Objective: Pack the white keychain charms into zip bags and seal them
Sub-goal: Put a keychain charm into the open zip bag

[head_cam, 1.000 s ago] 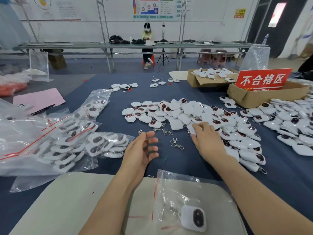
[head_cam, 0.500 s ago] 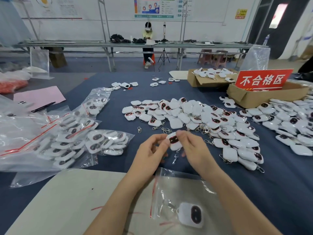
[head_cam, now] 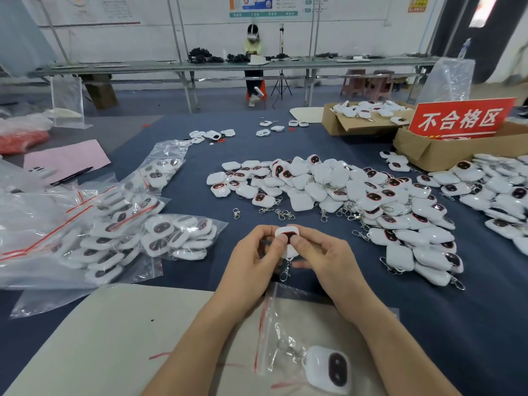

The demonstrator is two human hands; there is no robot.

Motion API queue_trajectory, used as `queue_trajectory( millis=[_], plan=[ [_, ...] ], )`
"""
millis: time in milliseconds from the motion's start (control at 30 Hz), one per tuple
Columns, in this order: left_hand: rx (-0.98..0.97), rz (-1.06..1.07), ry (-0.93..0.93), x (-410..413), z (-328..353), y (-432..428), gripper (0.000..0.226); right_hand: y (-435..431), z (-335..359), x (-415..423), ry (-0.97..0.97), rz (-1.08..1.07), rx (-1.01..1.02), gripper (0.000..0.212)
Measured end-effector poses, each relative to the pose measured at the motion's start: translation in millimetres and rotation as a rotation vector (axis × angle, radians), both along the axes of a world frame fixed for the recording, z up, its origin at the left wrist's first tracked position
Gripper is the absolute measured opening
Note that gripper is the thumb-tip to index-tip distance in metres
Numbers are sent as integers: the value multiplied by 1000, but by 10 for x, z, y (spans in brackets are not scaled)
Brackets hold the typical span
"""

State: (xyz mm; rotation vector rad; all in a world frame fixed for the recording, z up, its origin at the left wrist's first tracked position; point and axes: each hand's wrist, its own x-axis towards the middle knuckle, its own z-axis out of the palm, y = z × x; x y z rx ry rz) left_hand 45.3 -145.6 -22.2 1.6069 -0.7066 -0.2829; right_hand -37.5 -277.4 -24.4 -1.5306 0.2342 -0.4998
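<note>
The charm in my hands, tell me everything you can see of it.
The charm is a white rounded-square piece, glossy like plastic, with a dark, red-ringed window on the face turned toward the camera. A metal clasp hangs from its lower end. The left hand and right hand pinch it from either side, thumbs on its face, above the blue cloth.

One held charm (head_cam: 288, 235), one bagged charm (head_cam: 328, 370), two cardboard boxes (head_cam: 420, 152), one red sign (head_cam: 460, 120), one pen (head_cam: 71, 176).
</note>
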Motion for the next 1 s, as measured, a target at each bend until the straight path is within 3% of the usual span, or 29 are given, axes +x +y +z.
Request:
queue_trajectory(
  millis=[733, 1000],
  plan=[
    [-10, -28, -1, 8, -13, 10, 7, 3, -9, -8, -18, 3, 14, 23],
    [0, -74, -17, -19, 16, 17, 23, 16, 38, -15, -41, 28, 93, 23]
  ],
)
